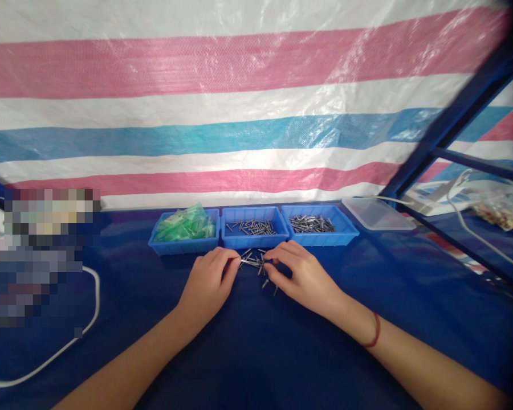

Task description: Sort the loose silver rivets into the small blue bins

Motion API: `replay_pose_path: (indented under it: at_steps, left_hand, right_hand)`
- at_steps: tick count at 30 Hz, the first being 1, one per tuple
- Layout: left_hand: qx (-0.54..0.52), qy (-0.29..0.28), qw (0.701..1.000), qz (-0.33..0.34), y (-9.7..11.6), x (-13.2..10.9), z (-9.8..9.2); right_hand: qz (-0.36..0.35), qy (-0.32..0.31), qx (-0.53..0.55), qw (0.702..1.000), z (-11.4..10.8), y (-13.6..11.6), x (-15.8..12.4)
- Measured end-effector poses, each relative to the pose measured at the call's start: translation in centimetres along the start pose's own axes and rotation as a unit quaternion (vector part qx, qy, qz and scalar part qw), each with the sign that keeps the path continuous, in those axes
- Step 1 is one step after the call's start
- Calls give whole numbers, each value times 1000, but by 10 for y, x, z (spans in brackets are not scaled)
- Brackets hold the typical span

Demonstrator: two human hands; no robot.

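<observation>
Several loose metal screws [252, 261] lie in a small pile on the dark blue table, in front of the middle bin. My left hand [211, 277] is at the pile's left side, thumb and index finger pinched on a screw. On the right side, my right hand [298, 273] reaches to the pile with thumb and index finger apart; nothing is plainly held between them. Behind the pile, the middle blue bin [256, 238] holds screws, the right blue bin [325, 236] holds more screws, and the left blue bin [183, 246] holds green plastic bags [186, 223].
A clear plastic lid [380, 214] lies right of the bins. A white cable [97, 296] curves over the table's left side, near blurred items. Dark metal frame bars [444, 131] stand at the right, and a striped sheet [239, 136] hangs behind.
</observation>
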State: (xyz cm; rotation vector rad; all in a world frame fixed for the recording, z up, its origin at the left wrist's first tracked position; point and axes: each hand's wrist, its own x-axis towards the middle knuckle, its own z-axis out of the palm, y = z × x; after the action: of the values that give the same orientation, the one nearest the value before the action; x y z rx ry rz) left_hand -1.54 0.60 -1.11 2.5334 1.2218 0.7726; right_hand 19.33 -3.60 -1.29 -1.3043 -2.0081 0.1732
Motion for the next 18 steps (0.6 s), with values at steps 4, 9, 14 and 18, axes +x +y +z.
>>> replay_pose_path:
  at_steps: [4,9,14,18]
  left_hand:
    - [-124,31,991,-43,14,-5,0]
    - [-172,27,984,-45,19,-8,4]
    - [-170,-7,985,-15,19,-9,5]
    - [-167,-27,986,-3,20,-9,6]
  right_hand:
    - [43,13,96,994,2,-10,-3]
    - [111,32,206,972,6,-18,-6]
    - [128,47,256,957,8,-16,-5]
    - [124,44,261,956,7,-17,-5]
